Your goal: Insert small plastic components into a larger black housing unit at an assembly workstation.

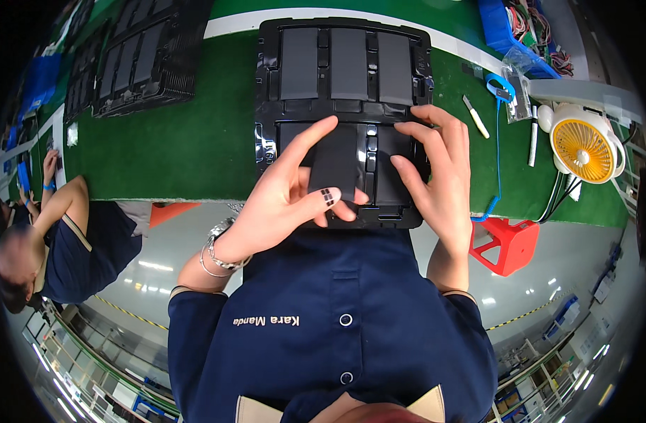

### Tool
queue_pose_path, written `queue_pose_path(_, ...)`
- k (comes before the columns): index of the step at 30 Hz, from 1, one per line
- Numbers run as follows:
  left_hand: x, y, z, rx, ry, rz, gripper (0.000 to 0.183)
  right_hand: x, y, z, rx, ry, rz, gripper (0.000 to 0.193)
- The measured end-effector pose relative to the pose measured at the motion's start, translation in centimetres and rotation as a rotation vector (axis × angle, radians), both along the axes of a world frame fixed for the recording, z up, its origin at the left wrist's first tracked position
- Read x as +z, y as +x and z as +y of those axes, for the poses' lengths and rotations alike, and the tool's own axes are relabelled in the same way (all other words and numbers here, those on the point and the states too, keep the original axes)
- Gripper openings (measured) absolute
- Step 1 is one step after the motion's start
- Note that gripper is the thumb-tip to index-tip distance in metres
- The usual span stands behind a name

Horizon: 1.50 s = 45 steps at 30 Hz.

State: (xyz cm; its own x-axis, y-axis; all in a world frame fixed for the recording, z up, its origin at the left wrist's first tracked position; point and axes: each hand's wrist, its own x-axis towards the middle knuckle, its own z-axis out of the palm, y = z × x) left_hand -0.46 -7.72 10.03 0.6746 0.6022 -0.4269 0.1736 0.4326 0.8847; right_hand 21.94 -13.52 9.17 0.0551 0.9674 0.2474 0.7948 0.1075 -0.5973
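A black moulded tray (265, 84) lies before me with dark grey, flat rectangular pieces in two rows. My left hand (284, 183) is closed around one such rectangular piece (335, 158), over the middle of the near row. Its index finger runs along the upper left of the piece, and the thumb lies across the lower end. At the tray's right side, my right hand (439, 158) has its fingers bent and apart. Its fingertips rest at the right-hand piece (388, 180) of the near row and the tray rim. Part of the near left slot is hidden by my left hand.
Stacked black trays (143, 70) stand at the far left of the green table (224, 155). To the right lie a white-handled knife (476, 116), a blue coiled cord (498, 162) and a yellow-white fan (584, 149). A blue bin (510, 32) holds wires. Another person (76, 240) sits leftward; a red stool (510, 247) stands right.
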Motion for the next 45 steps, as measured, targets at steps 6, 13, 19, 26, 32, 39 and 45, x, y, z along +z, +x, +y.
queue_pose_path(6,0.0,0.5,-1.2,0.103,-0.125,-0.264,0.085,-0.2,-1.8,0.2,0.102,-0.139,0.788,0.006)
queue_pose_path(13,-0.4,1.8,-1.1,0.273,0.085,-0.279,0.071,0.5,-4.1,0.6,0.037,-0.234,1.116,0.01)
queue_pose_path(19,-1.3,1.9,-0.9,0.28,0.083,-0.29,0.047,-0.1,-4.3,0.8,0.081,-0.203,1.091,0.007)
queue_pose_path(26,-1.4,1.9,-1.0,0.339,0.186,-0.259,0.036,0.2,-4.6,0.7,0.073,-0.244,1.136,0.006)
queue_pose_path(32,-0.8,1.8,-1.0,0.33,0.142,-0.283,0.036,0.1,-4.8,0.9,0.106,-0.219,1.077,0.006)
queue_pose_path(39,-1.2,1.9,-1.3,0.332,0.15,-0.269,0.041,0.0,-4.9,0.8,0.113,-0.116,0.884,0.006)
queue_pose_path(45,-1.3,1.7,-1.3,0.334,0.257,-0.237,0.041,0.1,-5.2,0.8,0.123,-0.124,0.991,0.009)
